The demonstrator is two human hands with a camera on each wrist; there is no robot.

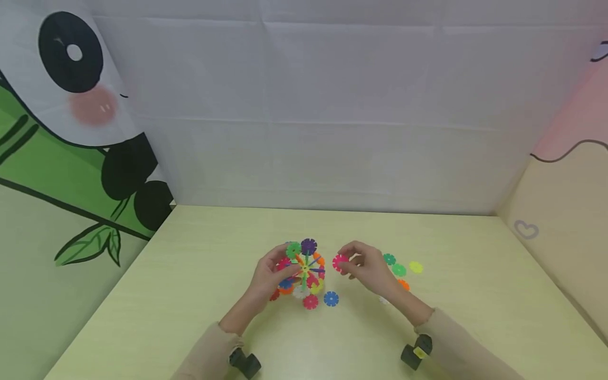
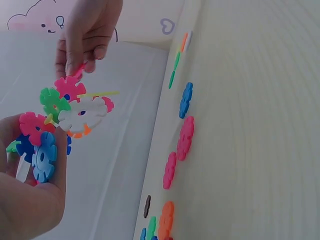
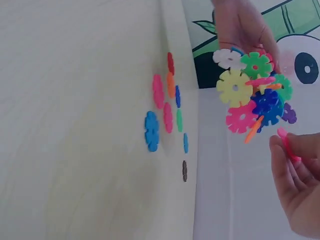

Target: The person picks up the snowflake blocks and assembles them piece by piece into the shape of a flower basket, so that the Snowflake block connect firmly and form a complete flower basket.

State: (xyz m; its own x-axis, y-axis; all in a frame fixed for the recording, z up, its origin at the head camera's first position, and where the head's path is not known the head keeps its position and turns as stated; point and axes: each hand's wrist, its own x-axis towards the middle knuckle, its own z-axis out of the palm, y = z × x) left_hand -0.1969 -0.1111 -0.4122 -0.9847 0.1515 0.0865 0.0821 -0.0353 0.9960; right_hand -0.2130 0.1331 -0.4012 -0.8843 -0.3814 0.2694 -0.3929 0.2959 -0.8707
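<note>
My left hand (image 1: 269, 274) grips a ball-like cluster of interlocking plastic snowflake discs (image 1: 305, 269) in many colours, raised above the table. Green, white, pink and blue discs (image 2: 44, 157) of the cluster lie against its fingers in the left wrist view. To the right of it, my right hand (image 1: 369, 268) pinches one pink snowflake disc (image 1: 339, 262) between thumb and fingers. In the right wrist view that pink disc (image 3: 286, 142) is edge-on, and a small gap seems to part it from the cluster's yellow, blue and purple discs (image 3: 289, 114).
On the pale table (image 1: 142, 316), a blue disc (image 1: 331, 298) and a red-pink disc (image 1: 311, 302) lie below the cluster. Green (image 1: 399, 269), yellow (image 1: 416, 267) and orange discs (image 1: 404, 284) lie beyond my right hand. A white cloth wall (image 1: 332, 158) rises behind.
</note>
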